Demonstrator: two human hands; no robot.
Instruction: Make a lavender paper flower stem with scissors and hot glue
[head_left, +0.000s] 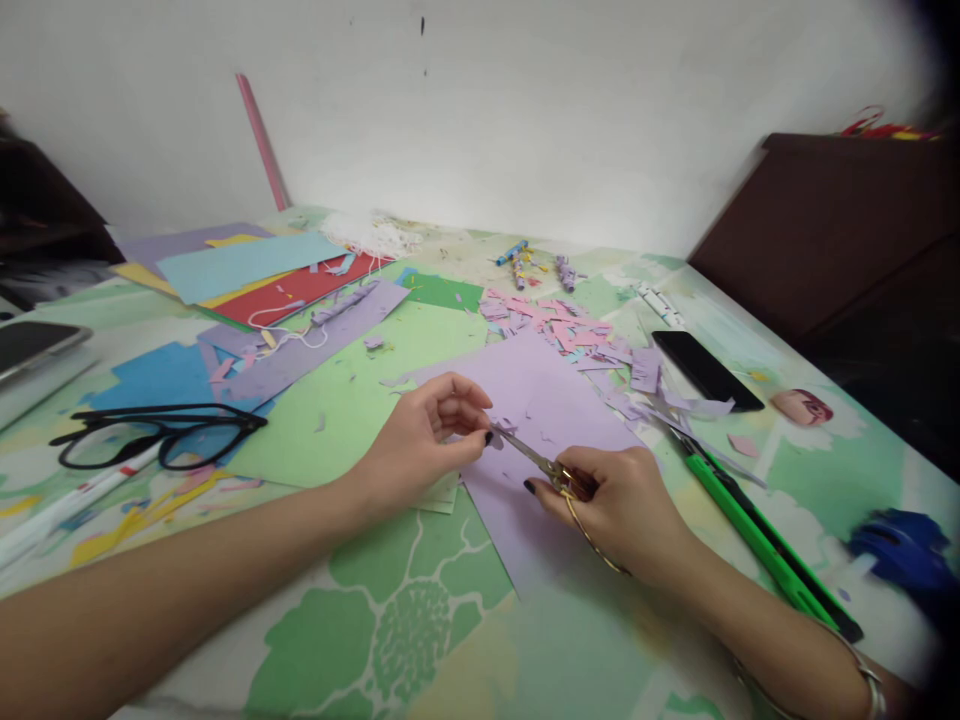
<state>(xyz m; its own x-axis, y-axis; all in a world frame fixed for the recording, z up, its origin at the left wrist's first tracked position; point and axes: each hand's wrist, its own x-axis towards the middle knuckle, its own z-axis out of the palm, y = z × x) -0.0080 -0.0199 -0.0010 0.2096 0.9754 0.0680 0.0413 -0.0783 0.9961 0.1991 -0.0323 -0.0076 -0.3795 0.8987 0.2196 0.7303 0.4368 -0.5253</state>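
My right hand (619, 505) is closed around a pair of scissors (529, 455) with gold-coloured handles. Their blades point left, toward the fingertips of my left hand (431, 430). Those fingers are curled toward the thumb and pinch a small piece of purple paper (498, 441) at the blade tips; its outline is partly hidden. Both hands are above a lilac sheet of paper (525, 520), on which small purple scraps lie. Beneath its left side is a light green sheet (300, 455).
Pink and purple paper scraps (555, 325) lie behind the lilac sheet. On the right are a green box cutter (757, 530), a black phone (705, 370) and a blurred blue object (904, 550). Black glasses (161, 435), coloured sheets (255, 265) and white string (375, 235) are on the left.
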